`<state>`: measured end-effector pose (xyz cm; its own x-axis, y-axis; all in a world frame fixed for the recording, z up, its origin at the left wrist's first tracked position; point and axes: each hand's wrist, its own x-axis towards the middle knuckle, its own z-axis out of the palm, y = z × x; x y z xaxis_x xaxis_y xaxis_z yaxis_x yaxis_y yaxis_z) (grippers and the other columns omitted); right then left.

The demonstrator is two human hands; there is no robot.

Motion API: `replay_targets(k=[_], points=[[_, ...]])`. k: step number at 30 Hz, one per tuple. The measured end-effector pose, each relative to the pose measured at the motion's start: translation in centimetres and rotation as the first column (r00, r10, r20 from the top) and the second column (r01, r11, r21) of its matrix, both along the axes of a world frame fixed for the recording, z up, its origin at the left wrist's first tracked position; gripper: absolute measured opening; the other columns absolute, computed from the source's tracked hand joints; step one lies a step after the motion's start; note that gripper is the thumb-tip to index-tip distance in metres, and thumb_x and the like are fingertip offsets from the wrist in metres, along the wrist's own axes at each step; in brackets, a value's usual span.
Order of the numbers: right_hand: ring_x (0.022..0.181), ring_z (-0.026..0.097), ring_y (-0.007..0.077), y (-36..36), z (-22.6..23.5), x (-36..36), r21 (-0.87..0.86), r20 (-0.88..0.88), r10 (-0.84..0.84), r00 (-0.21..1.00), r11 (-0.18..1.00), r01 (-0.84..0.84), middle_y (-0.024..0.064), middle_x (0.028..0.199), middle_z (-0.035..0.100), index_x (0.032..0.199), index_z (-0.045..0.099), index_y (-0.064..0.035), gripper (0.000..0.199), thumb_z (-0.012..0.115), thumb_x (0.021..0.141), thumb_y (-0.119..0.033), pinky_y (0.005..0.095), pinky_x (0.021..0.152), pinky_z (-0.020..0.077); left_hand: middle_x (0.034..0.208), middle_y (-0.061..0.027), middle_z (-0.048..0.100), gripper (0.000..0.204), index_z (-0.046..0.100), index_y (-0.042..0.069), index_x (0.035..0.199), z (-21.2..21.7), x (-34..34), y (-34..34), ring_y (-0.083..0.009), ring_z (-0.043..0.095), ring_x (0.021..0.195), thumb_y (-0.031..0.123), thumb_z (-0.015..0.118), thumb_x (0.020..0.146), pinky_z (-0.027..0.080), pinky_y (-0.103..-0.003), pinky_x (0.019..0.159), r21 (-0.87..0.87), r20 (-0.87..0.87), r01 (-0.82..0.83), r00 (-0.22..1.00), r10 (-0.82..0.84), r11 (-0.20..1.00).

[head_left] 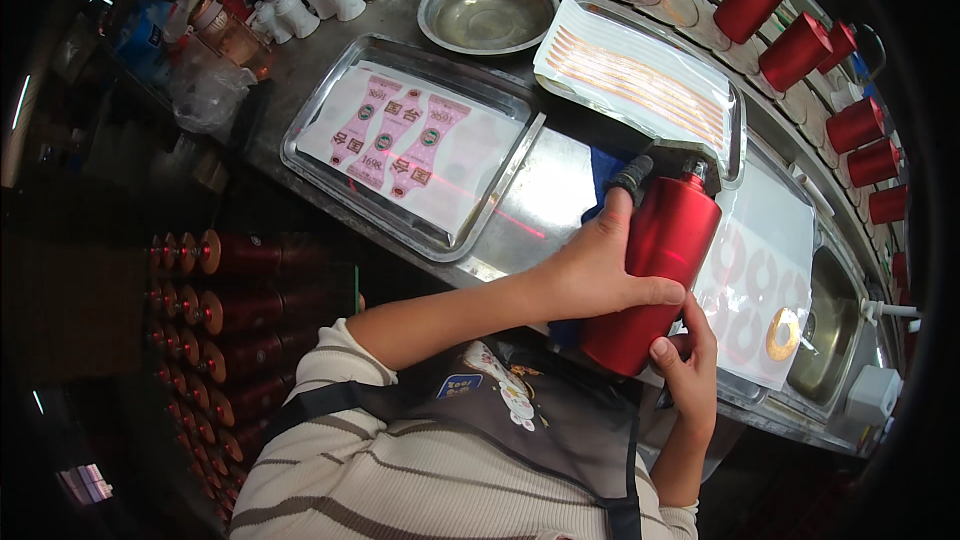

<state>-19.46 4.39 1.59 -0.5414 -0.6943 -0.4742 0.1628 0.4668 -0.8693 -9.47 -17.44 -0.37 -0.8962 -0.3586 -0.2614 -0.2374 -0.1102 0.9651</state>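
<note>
A glossy red bottle [668, 250] with a clear and silver neck is tilted over the bench's front edge, its base toward me. My left hand [610, 260] is closed around its left side, thumb across the front. My right hand [690, 360] has its fingers curled against the bottle's lower right side, near the base. A small black cylindrical device [633, 174] stands just beyond my left hand. To the right of the bottle lies a white backing sheet [755, 270] with one gold ring sticker [783, 334] on it.
A metal tray [300, 140] holds a sheet of pink labels [385, 140]. Behind are a metal basin [440, 15] and a tray with a sheet of orange strips [640, 70]. Red bottles [750, 0] line a curved conveyor. A sink [830, 330] is at right; stacked bottles [240, 310] stand left.
</note>
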Motion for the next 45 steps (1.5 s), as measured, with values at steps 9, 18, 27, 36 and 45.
replay_targets(k=[9, 18, 27, 36, 45], points=[[0.059, 0.044, 0.0001, -1.1, 0.8, 0.1, -0.025, 0.016, -0.001, 1.000, 1.000, 0.001, 0.0032, 0.115, 0.062, 0.149, 0.044, 0.0064, 0.086, 0.084, 0.081, -0.028, 0.0161, 0.052, 0.0351, 0.117, -0.0189, 0.063, 0.057, 0.056, 0.001, 0.118, -3.9, 13.9, -16.9, -0.0382, 0.058, 0.116, 0.011, 0.082, 0.068, 0.047, -0.044, 0.098, -0.815, 0.207, 0.001, 0.934, 0.289, 0.580], [0.061, 0.041, -0.0007, -0.8, 0.8, 0.1, -0.012, 0.055, -0.012, 0.998, 1.000, 0.012, 0.0025, 0.118, 0.060, 0.150, 0.044, 0.0049, 0.083, 0.084, 0.081, -0.021, 0.0162, 0.053, 0.0355, 0.145, -0.0208, 0.045, 0.093, 0.048, 0.005, 0.139, -6.5, 12.4, -18.7, -0.0391, 0.033, 0.142, 0.041, 0.088, 0.063, 0.025, -0.048, 0.118, -0.791, 0.377, 0.259, 0.920, 0.109, 0.555], [0.066, 0.044, -0.0004, -1.2, 1.1, 0.1, 0.027, -0.049, 0.029, 0.998, 0.999, -0.027, 0.0025, 0.121, 0.059, 0.150, 0.043, 0.0053, 0.087, 0.084, 0.082, -0.030, 0.0168, 0.060, 0.0396, 0.117, -0.0185, 0.061, 0.049, 0.056, 0.002, 0.114, -8.5, 5.6, -19.4, -0.0357, 0.053, 0.120, 0.033, 0.074, 0.080, 0.030, -0.045, 0.110, -0.857, 0.250, 0.234, 0.968, -0.026, 0.460], [0.068, 0.042, 0.0039, -1.3, 1.4, 0.1, 0.040, -0.085, 0.066, 0.994, 0.997, -0.063, 0.0041, 0.117, 0.058, 0.153, 0.041, 0.0007, 0.093, 0.086, 0.079, -0.033, 0.0195, 0.058, 0.0383, 0.094, -0.0083, 0.064, 0.035, 0.059, 0.002, 0.101, -6.3, 3.1, -21.9, -0.0234, 0.059, 0.095, 0.009, 0.077, 0.071, 0.048, -0.035, 0.085, -0.664, 0.355, 0.362, 0.923, -0.150, 0.654], [0.074, 0.057, 0.0301, 0.0, 2.1, 1.7, 0.230, -0.618, 0.362, 0.698, 0.932, -0.279, 0.0173, 0.096, 0.054, 0.159, 0.028, -0.0008, 0.107, 0.084, 0.070, -0.021, 0.0381, 0.062, 0.0473, 0.077, -0.0066, 0.064, 0.019, 0.058, -0.005, 0.086, -8.7, 3.4, -20.8, -0.0099, 0.059, 0.074, 0.003, 0.075, 0.084, 0.049, -0.028, 0.069, -0.624, -0.113, -0.206, 0.978, 0.174, 0.754]])
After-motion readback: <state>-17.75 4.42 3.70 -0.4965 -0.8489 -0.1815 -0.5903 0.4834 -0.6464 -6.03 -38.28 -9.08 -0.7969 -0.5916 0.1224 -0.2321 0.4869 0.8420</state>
